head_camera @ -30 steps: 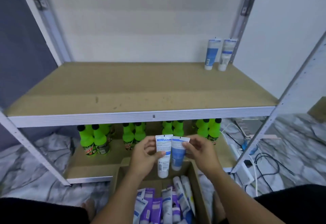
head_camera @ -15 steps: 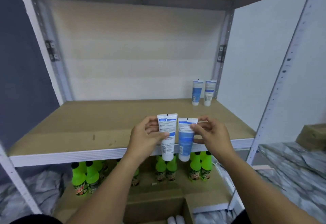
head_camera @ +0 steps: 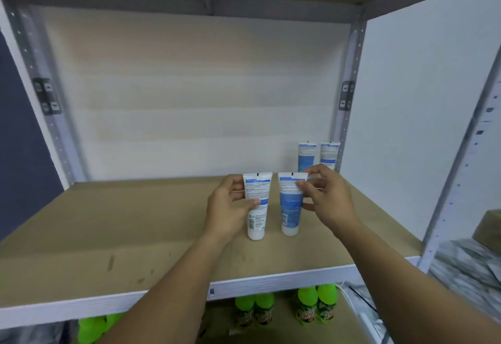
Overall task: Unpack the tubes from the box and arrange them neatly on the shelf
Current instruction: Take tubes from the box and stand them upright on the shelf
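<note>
I hold two white-and-blue tubes upright, caps down, over the wooden shelf board [head_camera: 122, 224]. My left hand [head_camera: 227, 208] grips the left tube [head_camera: 256, 208] between thumb and fingers. My right hand [head_camera: 328, 200] pinches the right tube [head_camera: 290, 205] near its crimped top. Whether their caps touch the board I cannot tell. Two more tubes [head_camera: 318, 155] stand upright in the shelf's back right corner, partly hidden behind my right hand. The box is out of view.
Green bottles [head_camera: 314, 305] stand on the lower shelf beneath the white front rail [head_camera: 81, 305]. Grey metal posts [head_camera: 349, 94] frame the shelf at left and right. A white wall panel closes the right side; another shelf board runs overhead.
Both hands lifted the two tubes out of the box, up past the front rail and forward over the shelf board. The view rose from the box to the shelf.
</note>
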{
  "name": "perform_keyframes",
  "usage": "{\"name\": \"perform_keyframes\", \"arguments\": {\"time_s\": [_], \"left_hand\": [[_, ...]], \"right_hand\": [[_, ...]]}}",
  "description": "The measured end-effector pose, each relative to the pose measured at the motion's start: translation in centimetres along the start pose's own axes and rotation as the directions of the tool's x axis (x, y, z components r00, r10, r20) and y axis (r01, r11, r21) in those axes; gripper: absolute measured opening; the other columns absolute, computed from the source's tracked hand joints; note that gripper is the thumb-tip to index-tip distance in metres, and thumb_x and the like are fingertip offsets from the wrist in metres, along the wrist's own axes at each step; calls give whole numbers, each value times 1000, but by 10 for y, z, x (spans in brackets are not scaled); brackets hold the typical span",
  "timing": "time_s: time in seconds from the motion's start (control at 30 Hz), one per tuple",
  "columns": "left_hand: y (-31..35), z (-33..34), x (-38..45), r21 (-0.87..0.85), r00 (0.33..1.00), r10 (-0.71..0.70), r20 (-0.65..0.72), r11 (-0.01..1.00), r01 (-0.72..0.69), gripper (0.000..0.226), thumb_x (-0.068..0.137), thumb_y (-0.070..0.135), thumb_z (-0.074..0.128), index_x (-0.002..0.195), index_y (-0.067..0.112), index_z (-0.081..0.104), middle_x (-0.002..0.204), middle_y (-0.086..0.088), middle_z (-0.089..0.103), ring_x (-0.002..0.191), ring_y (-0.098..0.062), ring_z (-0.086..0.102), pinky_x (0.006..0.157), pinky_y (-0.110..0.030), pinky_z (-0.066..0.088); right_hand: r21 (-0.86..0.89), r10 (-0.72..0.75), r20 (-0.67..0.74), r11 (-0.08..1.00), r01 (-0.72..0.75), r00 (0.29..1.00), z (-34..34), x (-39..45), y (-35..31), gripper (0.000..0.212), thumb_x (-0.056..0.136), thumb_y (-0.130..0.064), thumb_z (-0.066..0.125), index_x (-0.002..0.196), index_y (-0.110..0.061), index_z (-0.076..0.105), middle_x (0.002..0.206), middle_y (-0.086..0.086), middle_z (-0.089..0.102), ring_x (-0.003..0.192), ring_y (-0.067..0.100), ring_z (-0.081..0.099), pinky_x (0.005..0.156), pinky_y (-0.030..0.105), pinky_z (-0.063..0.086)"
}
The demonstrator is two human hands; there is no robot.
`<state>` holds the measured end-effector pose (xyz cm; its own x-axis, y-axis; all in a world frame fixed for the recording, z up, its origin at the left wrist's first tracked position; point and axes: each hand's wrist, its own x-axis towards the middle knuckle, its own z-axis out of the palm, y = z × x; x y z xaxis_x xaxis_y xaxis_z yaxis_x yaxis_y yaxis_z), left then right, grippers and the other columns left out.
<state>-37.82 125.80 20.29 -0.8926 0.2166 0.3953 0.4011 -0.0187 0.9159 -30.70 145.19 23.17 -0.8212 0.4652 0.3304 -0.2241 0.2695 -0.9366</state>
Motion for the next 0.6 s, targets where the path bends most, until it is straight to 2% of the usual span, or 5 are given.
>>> {"name": "perform_keyframes", "arguments": {"time_s": [0.13, 0.27, 0.43, 0.6], "left_hand": [[-22, 8, 36, 33, 999, 32, -31, 999, -31, 42, 75, -3, 80, 103, 22, 62, 103, 7, 73, 95, -15, 71, 85, -32, 58], [-41, 17, 72, 58, 998, 55, -36, 997, -53, 42, 77, -1, 78, 104, 26, 60, 103, 12, 71, 96, -14, 70, 82, -28, 57], [-60, 23, 109, 32, 996, 80, -29, 996, -79, 41, 81, -1, 75, 108, 25, 61, 103, 15, 70, 96, -10, 68, 77, -20, 55], [-75, 25, 138, 54, 996, 74, -50, 996, -71, 45, 80, -1, 75, 112, 27, 59, 107, 10, 69, 97, -10, 69, 81, -21, 56]], "right_hand": [[-1, -3, -27, 1000, 3, 1000, 10, 41, 20, 16, 91, -15, 65, 92, -29, 57, 98, 10, 69, 93, 24, 68, 66, 38, 62], [-6, -5, -59, 1000, 4, 998, 21, 78, 34, 15, 92, -13, 64, 94, -25, 56, 97, 10, 65, 93, 24, 66, 68, 42, 62], [-42, -82, -45, 996, 80, 996, 37, 117, 50, 13, 93, -13, 63, 99, -23, 56, 91, 9, 66, 87, 19, 67, 63, 37, 62], [-131, -100, -28, 987, 95, 995, 50, 147, 60, 14, 93, -18, 62, 102, -26, 54, 96, 3, 65, 87, 14, 66, 56, 22, 57]]}}
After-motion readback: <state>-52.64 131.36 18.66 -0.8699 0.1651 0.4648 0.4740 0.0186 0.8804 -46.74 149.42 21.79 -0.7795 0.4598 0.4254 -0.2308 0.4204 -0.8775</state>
